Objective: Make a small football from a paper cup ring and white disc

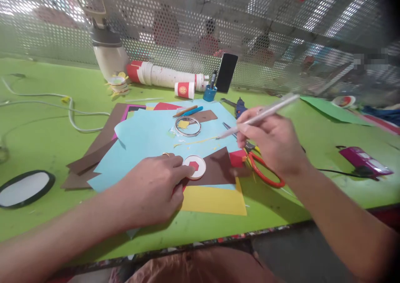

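My left hand (161,181) has its index finger pressed on a small white round disc (201,170) with a red cut-paper shape (194,165) on it. Its other fingers are curled under, partly hidden. Beneath the disc lies a sheet of brown paper (221,166). In my right hand (265,139), pinched between thumb and fingers, is a slim white pen (265,114), its tip pointing down-left just over the light blue paper (150,127). Scissors with orange handles (265,170) lie under and beside the right hand. A roll of tape (188,127) rests on the blue paper.
Yellow paper (215,199) pokes out near the front. A phone (226,73), a blue pen cup (210,93), a paper cup (184,90), stacked cups (165,75) and a large bottle (109,54) stand or lie at the back. A white cable (70,112) runs left; a purple device (364,160) lies right.
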Available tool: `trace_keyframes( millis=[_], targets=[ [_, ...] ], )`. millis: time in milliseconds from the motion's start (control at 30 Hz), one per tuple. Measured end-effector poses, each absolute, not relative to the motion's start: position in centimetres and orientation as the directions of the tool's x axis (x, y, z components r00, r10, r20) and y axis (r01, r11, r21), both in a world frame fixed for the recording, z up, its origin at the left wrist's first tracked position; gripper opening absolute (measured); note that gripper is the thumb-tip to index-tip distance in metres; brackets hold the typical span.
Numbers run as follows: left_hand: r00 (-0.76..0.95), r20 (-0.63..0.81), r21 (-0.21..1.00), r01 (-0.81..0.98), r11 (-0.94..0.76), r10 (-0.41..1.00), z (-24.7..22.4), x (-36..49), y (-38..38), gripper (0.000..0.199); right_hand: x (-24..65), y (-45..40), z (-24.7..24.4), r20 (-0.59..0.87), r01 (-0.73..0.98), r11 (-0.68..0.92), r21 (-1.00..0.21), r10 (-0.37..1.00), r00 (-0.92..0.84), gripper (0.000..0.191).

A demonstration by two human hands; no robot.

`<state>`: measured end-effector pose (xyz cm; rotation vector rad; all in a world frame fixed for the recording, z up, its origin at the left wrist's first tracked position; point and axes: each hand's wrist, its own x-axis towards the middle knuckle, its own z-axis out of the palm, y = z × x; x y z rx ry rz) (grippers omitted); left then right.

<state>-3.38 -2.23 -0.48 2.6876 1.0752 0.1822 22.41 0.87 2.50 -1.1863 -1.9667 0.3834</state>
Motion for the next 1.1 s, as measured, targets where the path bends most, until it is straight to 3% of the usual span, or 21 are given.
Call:
trace_keyframes(
  millis=[33,67,133,267,533,733,900,1100],
  targets=[
    [0.719,0.017,0.268,0.666,-0.696,0.695,-0.4,-3.4,-2.2,0.028,21.7,0.0,2.2,0.406,0.432,0.450,-0.782,0.893,-0.194,0.007],
    [0.717,0.010,0.269,0.669,-0.693,0.697,-0.3,-3.4,-2.2,0.029,20.9,-0.7,1.9,0.344,0.303,0.385,-0.872,0.921,-0.182,0.006],
    [0.717,0.001,0.269,0.672,-0.691,0.697,-0.2,-3.4,-2.3,0.032,19.7,-1.5,1.3,0.225,0.202,0.261,-0.944,0.957,-0.183,0.007],
    [0.729,-0.010,0.223,0.669,-0.709,0.684,-0.3,-3.3,-2.5,0.032,18.5,-1.9,0.0,0.108,0.227,0.156,-0.961,0.971,-0.213,0.003],
    [0.752,0.126,0.123,0.635,-0.762,0.647,-1.3,-3.0,-3.1,0.034,19.3,-2.5,-1.2,0.133,0.060,0.150,-0.987,0.965,-0.228,0.012],
    [0.742,0.144,0.139,0.640,-0.756,0.655,-1.6,-3.0,-3.0,0.030,19.0,-2.4,-1.3,0.107,0.230,0.143,-0.963,0.981,-0.159,0.020],
    [0.736,0.166,0.149,0.639,-0.755,0.656,-1.9,-2.9,-2.9,0.030,18.5,-2.4,-1.6,0.089,0.232,0.128,-0.964,0.981,-0.170,0.009],
    [0.770,0.211,0.059,0.604,-0.795,0.601,-2.2,-3.1,-3.3,0.033,18.4,-2.2,-1.7,0.060,0.262,0.108,-0.959,0.981,-0.184,0.014]
  ],
)
